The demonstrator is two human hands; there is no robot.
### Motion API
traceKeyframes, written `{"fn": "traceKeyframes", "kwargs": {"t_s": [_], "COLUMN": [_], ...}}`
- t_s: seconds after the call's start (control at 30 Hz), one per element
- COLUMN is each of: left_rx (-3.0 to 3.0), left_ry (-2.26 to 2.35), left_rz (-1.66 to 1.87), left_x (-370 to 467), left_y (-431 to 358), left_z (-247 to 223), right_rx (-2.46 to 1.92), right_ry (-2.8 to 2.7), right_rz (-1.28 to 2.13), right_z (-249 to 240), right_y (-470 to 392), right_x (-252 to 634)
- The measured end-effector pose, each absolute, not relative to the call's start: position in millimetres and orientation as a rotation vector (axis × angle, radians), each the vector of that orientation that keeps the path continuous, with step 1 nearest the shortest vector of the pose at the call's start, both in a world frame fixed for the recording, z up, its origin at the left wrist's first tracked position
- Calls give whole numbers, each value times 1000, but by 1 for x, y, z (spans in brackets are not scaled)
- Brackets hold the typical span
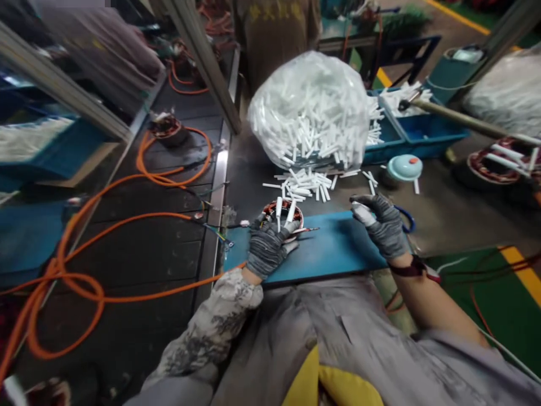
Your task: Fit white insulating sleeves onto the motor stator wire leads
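On the blue board (pixel 325 248) sits a motor stator (pixel 298 211) with copper windings. Two white sleeves (pixel 291 210) stand up from its wire ends. My left hand (pixel 268 245), in a grey striped glove, grips the near left side of this stator and covers part of it. A short lead with bare ends sticks out to the right. My right hand (pixel 382 223), gloved too, is raised over the board's right end, apart from the stator. Its thumb, white at the tip, and fingers are drawn together; anything between them is too small to make out.
A clear bag (pixel 310 107) of white sleeves stands ahead, loose sleeves (pixel 306 185) spilling before it. Blue bins (pixel 435 135) and a lidded pale-blue pot (pixel 404 168) are to the right. Orange cable (pixel 156 286) crosses the dark conveyor (pixel 169 254) at left. A person (pixel 276 39) stands opposite.
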State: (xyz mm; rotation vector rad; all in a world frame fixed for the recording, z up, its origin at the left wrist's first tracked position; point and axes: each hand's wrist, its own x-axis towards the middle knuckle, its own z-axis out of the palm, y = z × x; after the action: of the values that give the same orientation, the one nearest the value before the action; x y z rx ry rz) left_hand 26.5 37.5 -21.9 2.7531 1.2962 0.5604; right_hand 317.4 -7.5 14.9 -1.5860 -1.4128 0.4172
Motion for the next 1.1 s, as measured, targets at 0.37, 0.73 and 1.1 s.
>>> {"fn": "traceKeyframes", "kwargs": {"t_s": [0.37,0.73,1.1], "left_rx": [2792,2726,2696], "left_ry": [1273,1320,1255], "left_rz": [645,533,547], "left_x": [26,25,28], "left_y": [37,35,34], "left_z": [-24,-24,-12], "right_rx": [-1830,-1324,-1188], "right_ry": [-1710,-1599,-2098], "right_rz": [97,974,59], "right_z": [-15,-21,20], "right_y": [28,-5,17], "right_x": [349,265,295]}}
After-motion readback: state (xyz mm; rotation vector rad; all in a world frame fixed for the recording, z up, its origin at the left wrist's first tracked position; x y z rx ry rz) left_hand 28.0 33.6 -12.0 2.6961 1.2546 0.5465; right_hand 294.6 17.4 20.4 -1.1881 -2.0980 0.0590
